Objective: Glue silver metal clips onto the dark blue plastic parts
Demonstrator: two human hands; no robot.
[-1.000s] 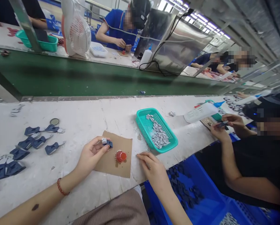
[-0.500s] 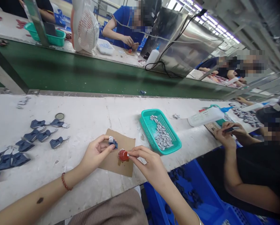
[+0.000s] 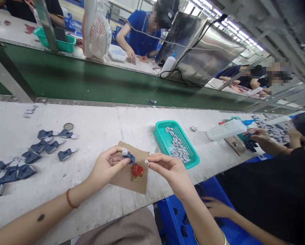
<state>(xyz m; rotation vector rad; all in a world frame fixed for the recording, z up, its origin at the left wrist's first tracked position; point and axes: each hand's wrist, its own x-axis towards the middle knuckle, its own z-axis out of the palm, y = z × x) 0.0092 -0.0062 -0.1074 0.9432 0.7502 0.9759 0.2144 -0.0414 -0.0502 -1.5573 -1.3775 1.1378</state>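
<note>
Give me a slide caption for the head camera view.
Left hand holds a blue-and-white part; right hand pinches a small white piece.

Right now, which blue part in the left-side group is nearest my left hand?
The blue part on its own, below the upper right one; the others lie farther left or farther up.

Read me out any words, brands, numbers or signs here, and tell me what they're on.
None can be read.
Lying white bottle: faint print, too small and blurred.
Dark cap across the aisle: a pale mark, illegible.
Navy-and-grey piece in the left hand: no lettering visible.
</note>
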